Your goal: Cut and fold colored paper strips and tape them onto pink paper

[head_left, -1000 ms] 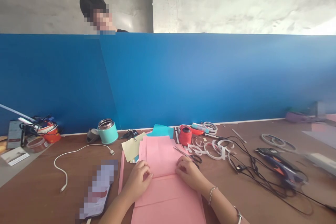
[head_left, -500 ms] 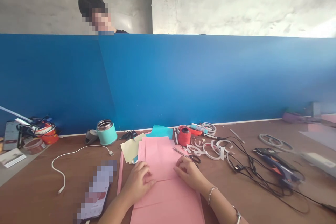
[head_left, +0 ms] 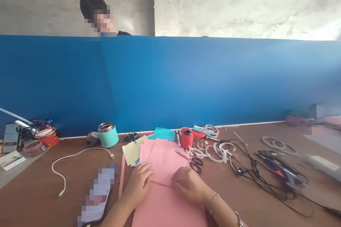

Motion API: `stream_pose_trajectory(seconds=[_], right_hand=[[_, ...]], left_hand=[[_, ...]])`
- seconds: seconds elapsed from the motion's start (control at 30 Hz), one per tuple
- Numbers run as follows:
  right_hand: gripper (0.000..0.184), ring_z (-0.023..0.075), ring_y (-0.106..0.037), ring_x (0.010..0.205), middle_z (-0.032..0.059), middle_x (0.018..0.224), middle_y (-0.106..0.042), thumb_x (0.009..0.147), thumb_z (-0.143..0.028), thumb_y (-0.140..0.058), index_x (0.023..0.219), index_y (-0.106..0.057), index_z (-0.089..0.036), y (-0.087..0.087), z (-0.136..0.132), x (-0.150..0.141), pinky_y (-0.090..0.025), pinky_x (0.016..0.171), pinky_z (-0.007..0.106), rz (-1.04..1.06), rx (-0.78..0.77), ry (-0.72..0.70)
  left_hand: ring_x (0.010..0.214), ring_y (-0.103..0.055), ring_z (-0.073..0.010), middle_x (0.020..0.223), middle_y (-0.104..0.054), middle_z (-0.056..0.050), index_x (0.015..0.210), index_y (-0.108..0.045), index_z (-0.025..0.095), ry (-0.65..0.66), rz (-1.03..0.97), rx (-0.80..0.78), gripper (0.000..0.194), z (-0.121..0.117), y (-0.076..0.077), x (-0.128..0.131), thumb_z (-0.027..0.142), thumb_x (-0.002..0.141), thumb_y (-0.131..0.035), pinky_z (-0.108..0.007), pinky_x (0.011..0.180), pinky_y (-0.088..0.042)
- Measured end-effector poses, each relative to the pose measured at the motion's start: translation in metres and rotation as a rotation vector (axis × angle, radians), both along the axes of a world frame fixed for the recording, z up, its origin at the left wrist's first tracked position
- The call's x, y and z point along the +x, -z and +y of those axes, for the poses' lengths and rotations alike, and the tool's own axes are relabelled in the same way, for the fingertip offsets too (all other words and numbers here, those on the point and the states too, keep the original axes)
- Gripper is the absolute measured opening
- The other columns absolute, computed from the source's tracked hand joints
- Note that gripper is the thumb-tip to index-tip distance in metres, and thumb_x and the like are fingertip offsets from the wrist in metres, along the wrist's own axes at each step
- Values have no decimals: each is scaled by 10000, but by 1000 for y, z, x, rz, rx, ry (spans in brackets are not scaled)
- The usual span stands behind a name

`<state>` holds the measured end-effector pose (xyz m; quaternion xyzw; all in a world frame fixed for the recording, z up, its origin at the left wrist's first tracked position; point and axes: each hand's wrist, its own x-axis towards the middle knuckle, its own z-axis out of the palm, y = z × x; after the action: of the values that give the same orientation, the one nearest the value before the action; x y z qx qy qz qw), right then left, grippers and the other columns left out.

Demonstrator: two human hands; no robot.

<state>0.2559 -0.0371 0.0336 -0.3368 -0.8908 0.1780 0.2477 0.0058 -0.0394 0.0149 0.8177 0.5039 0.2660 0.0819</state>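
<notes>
Pink paper (head_left: 165,202) lies in a stack in front of me, with a smaller pink sheet (head_left: 165,159) slanted on top. My left hand (head_left: 139,183) is at the smaller sheet's lower left corner, its fingers together and bent over the edge, the thumb below. At the lower right corner, my right hand (head_left: 188,183) has curled fingers closed on the sheet, its thumb pointing left along the lower edge. Part of the sheet is hidden under both hands. Scissors (head_left: 195,165) lie just beyond my right hand, blades over the pink paper.
Left of the stack lie a phone (head_left: 97,198) and a white cable (head_left: 62,173). A turquoise cup (head_left: 108,136) stands behind. White strip rings (head_left: 215,152), a red object (head_left: 187,139) and black cords (head_left: 255,173) lie right. A person (head_left: 93,7) is beyond the blue partition (head_left: 170,81).
The top pink sheet has turned, its upper end leaning right. My right hand has moved down and left onto the sheet's corner, uncovering the scissors' handles. My left hand shifted slightly.
</notes>
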Motion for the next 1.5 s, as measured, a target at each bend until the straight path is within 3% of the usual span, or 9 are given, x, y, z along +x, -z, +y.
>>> stream_pose_trajectory(seconds=[0.13, 0.3, 0.5, 0.6, 0.73, 0.9, 1.03, 1.23, 1.5], right_hand=[[222, 151, -604, 812, 47, 848, -686, 853, -187, -447, 874, -668, -201, -4, -7, -10, -447, 771, 251, 83, -111, -23], [290, 220, -558, 1006, 96, 1090, -638, 834, -186, -419, 1032, -631, -196, 4, 7, -2, -409, 880, 345, -13, -21, 300], [373, 271, -475, 1118, 108, 1232, -546, 798, -144, -394, 1102, -594, -221, 10, 22, 19, -371, 876, 393, -277, 5, 722], [348, 294, -524, 1015, 127, 1077, -611, 813, -188, -386, 1086, -600, -209, 3, 22, 23, -387, 780, 394, -374, -17, 804], [268, 317, -551, 957, 150, 978, -629, 775, -186, -426, 949, -629, -174, -5, 20, 30, -371, 753, 412, -461, -22, 925], [267, 327, -557, 955, 162, 963, -631, 738, -99, -425, 897, -626, -174, -3, 22, 40, -359, 754, 431, -459, -4, 1023], [328, 279, -542, 990, 121, 1015, -628, 764, -95, -380, 955, -628, -195, 4, 28, 39, -375, 796, 404, -278, 90, 937], [347, 235, -526, 1062, 75, 1131, -631, 789, -169, -437, 1063, -642, -227, 5, 25, 25, -381, 899, 370, -151, 59, 373], [439, 244, -450, 1210, 53, 1273, -562, 782, -72, -405, 1124, -623, -241, 18, 25, 18, -284, 1021, 434, -294, 78, 515]], left_hand=[[1186, -482, -242, 1253, -567, -68, 1183, -583, 275, 55, 66, -11, 342, -6, -3, 6, 311, 864, -465, -464, 997, -413], [1198, -462, -282, 1274, -546, -86, 1146, -607, 275, 0, 124, -24, 334, -6, -4, 6, 378, 848, -498, -510, 1008, -367], [1046, -553, -250, 1057, -638, -77, 747, -631, 205, -131, 36, 7, 258, 0, -7, -1, 344, 868, -450, -470, 966, -393], [1106, -522, -279, 1170, -597, -97, 1005, -640, 220, -143, 66, -32, 302, -3, -6, 1, 427, 826, -513, -479, 956, -398], [1307, -309, -365, 1406, -412, -100, 1273, -505, 317, -85, 161, -151, 535, -8, -6, 6, 540, 787, -524, -636, 1032, -192], [1346, -273, -278, 1436, -378, -59, 1261, -517, 320, 84, 150, -234, 486, -10, -15, 3, 195, 793, -485, -595, 1078, -161], [1310, -351, -230, 1374, -468, -6, 1142, -618, 310, 191, 106, -263, 625, -10, -21, 2, 8, 636, -410, -533, 1087, -233], [1184, -454, -261, 1255, -561, -55, 1077, -663, 273, 191, 33, -141, 463, -14, -26, 3, 111, 723, -413, -499, 1034, -312], [1097, -467, -262, 1179, -559, -73, 1128, -629, 290, 181, 89, -129, 331, -22, -34, 13, 343, 862, -439, -480, 1009, -315]])
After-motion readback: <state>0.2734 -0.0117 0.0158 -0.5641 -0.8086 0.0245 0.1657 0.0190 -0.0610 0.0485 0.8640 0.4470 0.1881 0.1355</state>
